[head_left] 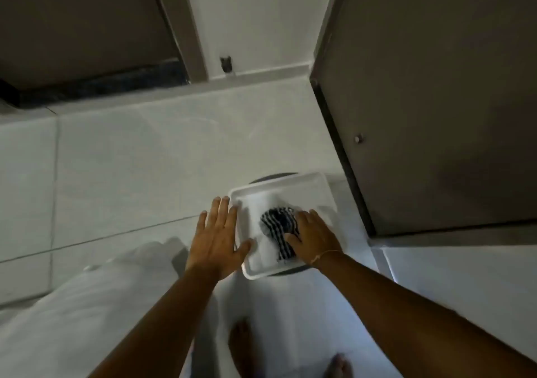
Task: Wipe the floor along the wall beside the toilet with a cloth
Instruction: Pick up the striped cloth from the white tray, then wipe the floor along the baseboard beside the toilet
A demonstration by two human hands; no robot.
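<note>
A dark cloth with white stripes lies bunched in a white rectangular tray that rests on a round dark base. My right hand lies on the cloth's near right side, fingers curled onto it. At the tray's left rim, my left hand is spread flat with fingers apart and the thumb touching the rim. The white toilet fills the lower left, beside my left forearm.
Pale floor tiles stretch to a white wall with a skirting strip at the back. A brown door stands at the right, its edge close to the tray. A dark threshold lies at the upper left. My bare feet are below.
</note>
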